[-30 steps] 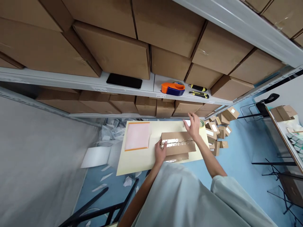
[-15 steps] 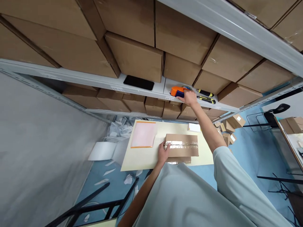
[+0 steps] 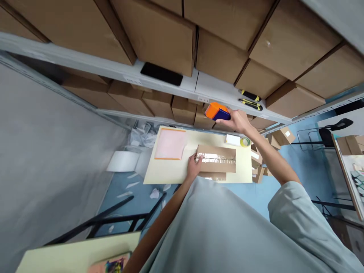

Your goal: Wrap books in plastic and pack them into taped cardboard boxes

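Observation:
My right hand point(image 3: 237, 121) grips an orange and dark blue tape dispenser point(image 3: 217, 112), held in the air just in front of the shelf edge. Down on the pale yellow table point(image 3: 165, 172), my left hand point(image 3: 195, 167) clasps the left end of a taped cardboard box point(image 3: 217, 167). Clear shiny tape runs along the top of that box. Another cardboard box point(image 3: 213, 176) shows partly beneath or behind its near side, mostly hidden.
Two yellow and black utility knives point(image 3: 250, 104) and a black phone-like slab point(image 3: 162, 73) lie on the shelf point(image 3: 210, 83) among cardboard boxes. A pink sheet point(image 3: 170, 144), a white box point(image 3: 232, 140) and a tape roll point(image 3: 245, 141) are on the table. Boxes stand at right.
My right hand has lifted the tape dispenser off the shelf and brought it out past the front edge. My left hand stays on the box. The view has tilted downward.

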Tool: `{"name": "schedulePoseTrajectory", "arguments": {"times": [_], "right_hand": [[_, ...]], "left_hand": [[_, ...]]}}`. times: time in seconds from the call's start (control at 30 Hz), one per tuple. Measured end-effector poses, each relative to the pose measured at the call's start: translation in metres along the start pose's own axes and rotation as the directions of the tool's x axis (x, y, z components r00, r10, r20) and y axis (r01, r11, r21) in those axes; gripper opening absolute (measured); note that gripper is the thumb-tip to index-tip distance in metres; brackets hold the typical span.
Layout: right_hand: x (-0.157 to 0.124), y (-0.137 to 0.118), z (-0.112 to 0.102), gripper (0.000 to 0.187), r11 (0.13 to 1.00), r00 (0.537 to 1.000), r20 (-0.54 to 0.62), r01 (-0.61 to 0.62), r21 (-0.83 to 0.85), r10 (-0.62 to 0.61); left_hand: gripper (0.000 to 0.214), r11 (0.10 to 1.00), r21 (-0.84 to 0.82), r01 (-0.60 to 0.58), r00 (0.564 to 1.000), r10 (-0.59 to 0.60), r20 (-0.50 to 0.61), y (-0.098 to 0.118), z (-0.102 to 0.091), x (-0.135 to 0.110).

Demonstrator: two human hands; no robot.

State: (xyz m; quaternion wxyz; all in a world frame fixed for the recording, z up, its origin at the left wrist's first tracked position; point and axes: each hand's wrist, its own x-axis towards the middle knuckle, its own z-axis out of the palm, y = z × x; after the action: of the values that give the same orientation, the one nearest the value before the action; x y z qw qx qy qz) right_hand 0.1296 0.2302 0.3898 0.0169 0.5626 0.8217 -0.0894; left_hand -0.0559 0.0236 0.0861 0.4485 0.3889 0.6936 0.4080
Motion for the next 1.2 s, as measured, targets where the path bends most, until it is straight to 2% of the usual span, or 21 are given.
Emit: {"name": "schedulePoseTrajectory", "arguments": {"times": [0.07, 0.1, 0.2, 0.27, 0.4, 0.53, 0.63, 0.7, 0.8, 0.87, 0.93, 1.03, 1.2], "right_hand": [[-0.035, 0.001, 0.015, 0.077, 0.975, 0.987, 0.149, 0.029, 0.220, -0.063], [-0.051, 0.002, 0.027, 0.077, 0.939, 0.966, 0.239, 0.015, 0.344, -0.103], [-0.090, 0.006, 0.070, 0.074, 0.781, 0.845, 0.484, -0.138, 0.609, -0.228], [-0.107, 0.010, 0.098, 0.070, 0.712, 0.776, 0.568, -0.233, 0.663, -0.275], [-0.118, 0.021, 0.132, 0.066, 0.649, 0.735, 0.606, -0.306, 0.696, -0.304], [-0.113, 0.028, 0.139, 0.065, 0.634, 0.712, 0.627, -0.332, 0.699, -0.318], [-0.111, 0.030, 0.139, 0.067, 0.646, 0.709, 0.626, -0.316, 0.694, -0.326], [-0.112, 0.029, 0.139, 0.067, 0.656, 0.703, 0.627, -0.304, 0.691, -0.335], [-0.113, 0.028, 0.140, 0.068, 0.691, 0.713, 0.623, -0.272, 0.670, -0.323], [-0.114, 0.026, 0.140, 0.068, 0.715, 0.722, 0.617, -0.249, 0.654, -0.313], [-0.114, 0.025, 0.139, 0.067, 0.729, 0.720, 0.619, -0.234, 0.643, -0.315], [-0.115, 0.025, 0.139, 0.066, 0.745, 0.716, 0.624, -0.222, 0.629, -0.313], [-0.117, 0.025, 0.142, 0.068, 0.770, 0.727, 0.622, -0.208, 0.603, -0.291]], "left_hand": [[0.049, 1.000, -0.010, -0.008, 1.000, 0.008, -0.003, 0.000, 0.003, -0.001], [0.049, 1.000, -0.016, -0.004, 1.000, 0.004, -0.006, 0.000, 0.004, -0.001], [0.048, 1.000, -0.029, 0.009, 1.000, -0.009, -0.019, -0.002, 0.006, -0.003], [0.048, 0.999, -0.041, 0.003, 1.000, -0.004, -0.018, -0.002, 0.007, -0.004], [0.052, 0.998, -0.052, 0.021, 1.000, -0.022, -0.021, 0.003, 0.008, -0.007], [0.057, 0.995, -0.094, 0.022, 0.999, -0.025, -0.029, 0.019, 0.001, -0.012], [0.051, 0.994, -0.081, -0.078, 0.992, 0.069, -0.107, 0.042, -0.017, -0.019], [0.045, 0.994, -0.068, -0.088, 0.989, 0.079, -0.126, 0.060, -0.032, -0.025], [0.051, 0.989, -0.131, 0.075, 0.996, -0.069, 0.048, 0.082, -0.048, -0.034], [0.058, 0.966, -0.152, 0.207, 0.968, -0.180, 0.172, 0.090, -0.052, -0.039], [0.063, 0.943, -0.165, 0.290, 0.938, -0.245, 0.245, 0.094, -0.053, -0.042], [0.067, 0.920, -0.213, 0.328, 0.922, -0.263, 0.284, 0.096, -0.053, -0.044], [0.066, 0.919, -0.222, 0.324, 0.920, -0.252, 0.301, 0.096, -0.053, -0.044]]}}
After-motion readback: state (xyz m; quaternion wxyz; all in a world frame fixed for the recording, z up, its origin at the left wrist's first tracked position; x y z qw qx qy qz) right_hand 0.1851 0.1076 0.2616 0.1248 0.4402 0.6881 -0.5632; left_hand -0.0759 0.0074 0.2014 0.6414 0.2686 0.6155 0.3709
